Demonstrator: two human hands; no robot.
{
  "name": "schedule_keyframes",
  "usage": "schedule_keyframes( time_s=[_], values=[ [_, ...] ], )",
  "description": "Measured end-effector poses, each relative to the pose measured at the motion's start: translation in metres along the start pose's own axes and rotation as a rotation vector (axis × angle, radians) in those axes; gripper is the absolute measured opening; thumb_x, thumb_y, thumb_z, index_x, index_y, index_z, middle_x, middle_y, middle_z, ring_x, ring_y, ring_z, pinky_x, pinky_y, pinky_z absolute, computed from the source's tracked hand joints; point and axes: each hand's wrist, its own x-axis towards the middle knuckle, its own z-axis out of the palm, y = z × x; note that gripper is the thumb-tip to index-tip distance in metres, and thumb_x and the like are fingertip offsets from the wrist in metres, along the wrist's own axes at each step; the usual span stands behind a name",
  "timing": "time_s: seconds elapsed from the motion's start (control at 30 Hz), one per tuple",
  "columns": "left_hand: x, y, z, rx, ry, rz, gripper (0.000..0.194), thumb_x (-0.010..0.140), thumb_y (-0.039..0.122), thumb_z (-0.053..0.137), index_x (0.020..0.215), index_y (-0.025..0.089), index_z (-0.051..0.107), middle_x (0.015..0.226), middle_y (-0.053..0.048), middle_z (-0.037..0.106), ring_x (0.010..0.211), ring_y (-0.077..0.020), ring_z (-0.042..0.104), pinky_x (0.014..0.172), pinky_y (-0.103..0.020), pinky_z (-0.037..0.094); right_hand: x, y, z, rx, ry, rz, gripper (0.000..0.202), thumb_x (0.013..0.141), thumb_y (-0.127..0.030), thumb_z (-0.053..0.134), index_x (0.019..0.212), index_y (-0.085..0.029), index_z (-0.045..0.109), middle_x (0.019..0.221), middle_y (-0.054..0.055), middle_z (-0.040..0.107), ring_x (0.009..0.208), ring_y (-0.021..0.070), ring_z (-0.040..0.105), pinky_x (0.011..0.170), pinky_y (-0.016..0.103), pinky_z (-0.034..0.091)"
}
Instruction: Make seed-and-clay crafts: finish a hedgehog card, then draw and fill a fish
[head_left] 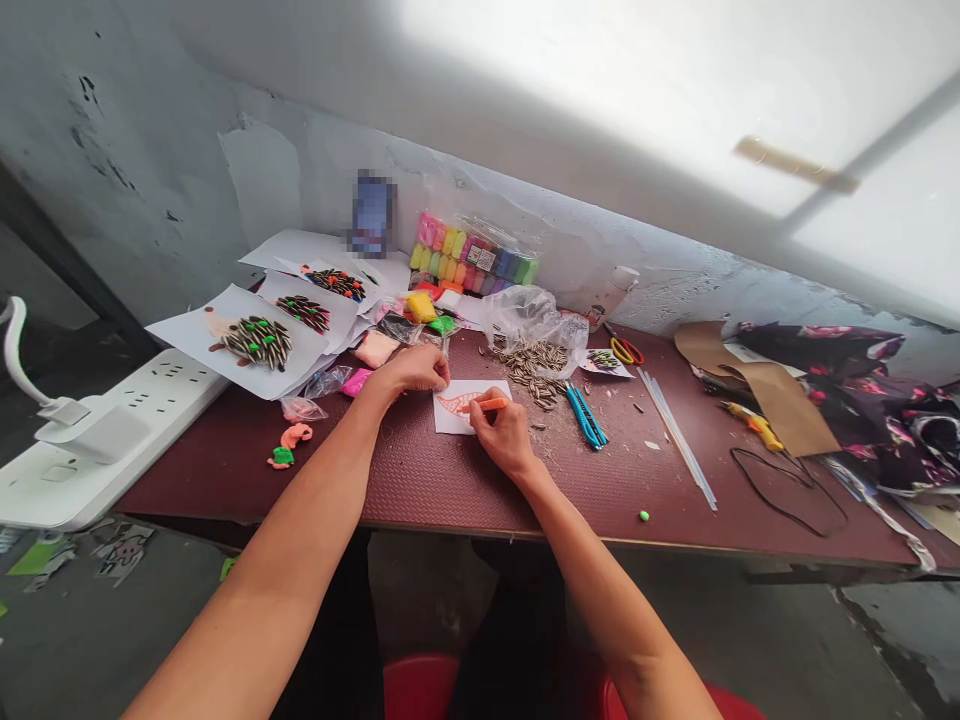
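A small white card lies flat on the table with an orange outline and marks drawn on it. My right hand is closed round an orange pen, its tip over the drawing. At the card's upper left corner, my left hand is closed with its fingers bent down; whatever may be between the fingertips is hidden. Just behind the hands are a peach lump of clay in clear wrap and a pink packet. A heap of striped sunflower seeds spills from a clear plastic bag.
Right of the seeds lie a blue utility knife, scissors, clear glue sticks and a yellow glue gun. Seed-covered hedgehog pictures rest on papers at left, beside a white power strip. Coloured clay packs lean at the back.
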Motion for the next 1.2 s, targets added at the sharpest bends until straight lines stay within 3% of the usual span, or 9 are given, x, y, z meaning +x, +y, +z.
schedule_keyframes(
  time_s=[0.27,0.53,1.03,1.2],
  values=[
    [0.001,-0.001,0.001,0.008,-0.002,0.003,0.027,0.059,0.021,0.061,0.080,0.015,0.078,0.072,-0.003,0.073,0.067,-0.0169,0.062,0.058,-0.024,0.041,0.000,-0.005,-0.002,0.063,-0.009,-0.001,0.025,0.090,-0.036,0.053,0.072,-0.021,0.063,0.070,0.002,0.065,0.055,0.0130,0.056,0.056,0.026,0.040],
    [0.000,0.000,0.001,0.025,0.003,-0.016,0.029,0.059,0.021,0.062,0.082,0.015,0.079,0.075,-0.004,0.074,0.069,-0.0176,0.063,0.058,-0.024,0.042,0.003,0.004,-0.006,-0.008,0.172,0.069,0.022,0.087,-0.036,0.054,0.069,-0.022,0.057,0.064,0.001,0.064,0.053,0.0128,0.053,0.057,0.026,0.039],
    [-0.001,0.002,0.001,0.044,-0.001,-0.001,0.030,0.061,0.020,0.062,0.084,0.013,0.079,0.076,-0.005,0.074,0.069,-0.0181,0.064,0.059,-0.025,0.042,0.003,0.007,-0.003,-0.010,0.075,0.048,0.027,0.091,-0.040,0.054,0.074,-0.022,0.063,0.064,0.001,0.064,0.054,0.0137,0.056,0.055,0.026,0.039],
    [-0.001,0.002,0.000,0.043,-0.002,-0.010,0.030,0.061,0.021,0.062,0.084,0.014,0.079,0.075,-0.004,0.074,0.069,-0.0175,0.064,0.058,-0.024,0.042,0.004,0.008,-0.003,-0.005,0.098,0.040,0.027,0.090,-0.039,0.055,0.071,-0.021,0.062,0.065,0.001,0.064,0.053,0.0133,0.055,0.055,0.026,0.039]
  ],
)
